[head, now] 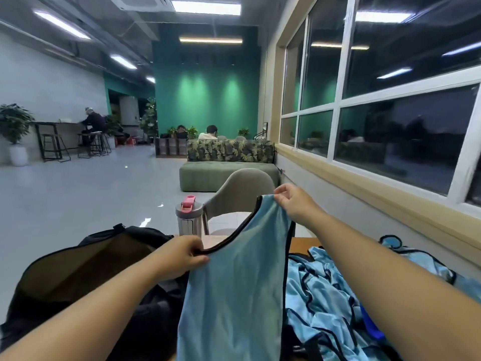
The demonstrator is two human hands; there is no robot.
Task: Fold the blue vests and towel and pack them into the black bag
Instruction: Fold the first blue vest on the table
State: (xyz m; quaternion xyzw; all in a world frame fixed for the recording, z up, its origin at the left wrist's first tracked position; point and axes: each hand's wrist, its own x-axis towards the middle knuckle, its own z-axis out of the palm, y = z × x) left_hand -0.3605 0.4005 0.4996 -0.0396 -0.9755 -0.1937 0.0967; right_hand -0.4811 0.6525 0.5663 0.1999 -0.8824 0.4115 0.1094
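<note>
Vest held up between 2 hands

Bag, black and gaping open, fills the lower left of the table, under the left forearm. Heap of blue vests lies crumpled at the right, under the right forearm. Between them hangs 1 blue vest, lifted off the table. The right hand pinches its top strap, raised and farther away; the left hand grips the black-trimmed neckline, lower and nearer the bag. A bottle with a pink lid stands behind the vest, beside a grey chair.
</note>
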